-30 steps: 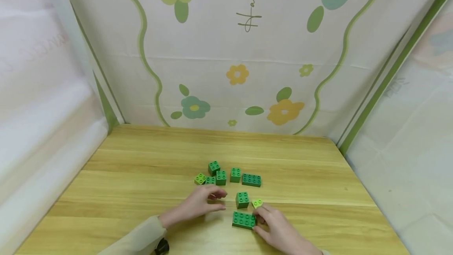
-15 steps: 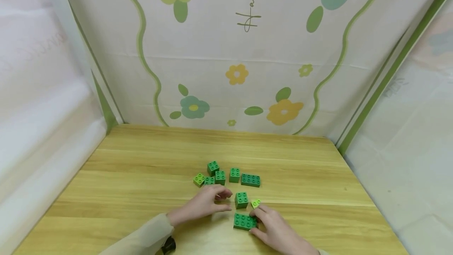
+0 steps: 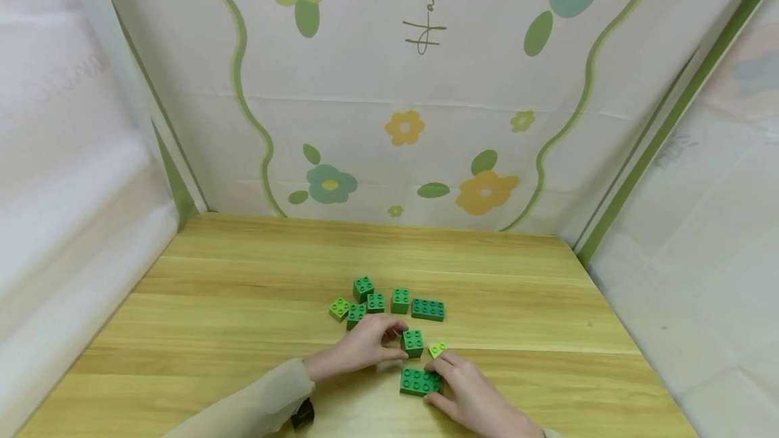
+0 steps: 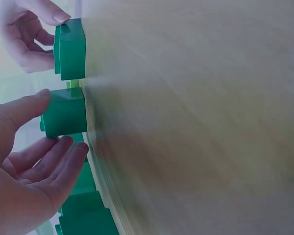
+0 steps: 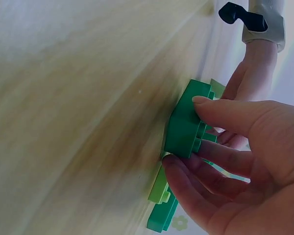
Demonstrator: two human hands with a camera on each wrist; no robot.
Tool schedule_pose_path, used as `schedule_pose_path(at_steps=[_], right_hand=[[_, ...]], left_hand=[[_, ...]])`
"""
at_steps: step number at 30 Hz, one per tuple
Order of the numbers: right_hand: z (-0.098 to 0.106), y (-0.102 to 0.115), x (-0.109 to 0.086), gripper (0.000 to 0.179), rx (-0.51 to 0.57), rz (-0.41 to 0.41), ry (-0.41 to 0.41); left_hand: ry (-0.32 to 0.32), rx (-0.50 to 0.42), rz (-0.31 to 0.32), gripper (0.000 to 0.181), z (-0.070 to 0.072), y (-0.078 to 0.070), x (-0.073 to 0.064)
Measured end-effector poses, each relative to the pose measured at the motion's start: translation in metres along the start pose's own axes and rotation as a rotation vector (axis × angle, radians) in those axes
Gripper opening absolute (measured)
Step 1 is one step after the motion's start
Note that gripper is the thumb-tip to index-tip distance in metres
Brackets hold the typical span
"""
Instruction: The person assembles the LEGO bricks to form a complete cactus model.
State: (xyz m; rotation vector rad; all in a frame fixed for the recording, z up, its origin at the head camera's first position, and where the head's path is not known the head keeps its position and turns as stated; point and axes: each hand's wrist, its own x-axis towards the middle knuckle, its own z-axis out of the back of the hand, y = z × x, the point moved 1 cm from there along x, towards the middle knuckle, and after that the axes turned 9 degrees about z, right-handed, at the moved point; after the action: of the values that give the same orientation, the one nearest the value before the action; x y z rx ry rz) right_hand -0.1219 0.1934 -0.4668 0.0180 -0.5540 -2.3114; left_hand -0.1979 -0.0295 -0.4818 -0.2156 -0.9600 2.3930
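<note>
My right hand [image 3: 471,394] grips the right end of a long green toy building brick [image 3: 415,382], thumb on its near side and fingers on its far side. Just beyond that brick stands a square green brick [image 3: 412,342]. My left hand [image 3: 365,345] has thumb and fingertips at opposite sides of the square brick, and in the left wrist view the thumb [image 4: 43,95] touches its edge. A small lime brick [image 3: 437,349], partly hidden, lies by my right fingertips; in the right wrist view this lime brick [image 5: 159,187] sits beyond the long one.
Behind the left hand is a cluster of green bricks [image 3: 364,288] with a lime brick [image 3: 339,309] on its left. Another square green brick [image 3: 400,300] and a flat dark green brick [image 3: 429,309] lie to its right. Flowered cloth walls [image 3: 377,73] enclose the wooden table [image 3: 243,276].
My left hand has moved right, from bare table to the square green brick. The right hand keeps its grip on the long brick, which has shifted only slightly.
</note>
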Motion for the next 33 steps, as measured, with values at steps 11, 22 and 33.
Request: schedule_pose_path(at_steps=[11,22,33], right_hand=[[-0.001,0.0,0.002,0.031,-0.008,-0.018,0.017],[-0.001,0.001,0.001,0.032,-0.023,-0.024,0.023],[-0.001,0.002,0.002,0.032,-0.01,-0.011,0.034]], left_hand=[[-0.014,0.045,0.0,0.034,-0.001,-0.005,0.002],[0.011,0.017,0.027,0.032,0.006,0.002,-0.007],[0.044,-0.027,0.046,0.034,0.014,0.005,-0.02]])
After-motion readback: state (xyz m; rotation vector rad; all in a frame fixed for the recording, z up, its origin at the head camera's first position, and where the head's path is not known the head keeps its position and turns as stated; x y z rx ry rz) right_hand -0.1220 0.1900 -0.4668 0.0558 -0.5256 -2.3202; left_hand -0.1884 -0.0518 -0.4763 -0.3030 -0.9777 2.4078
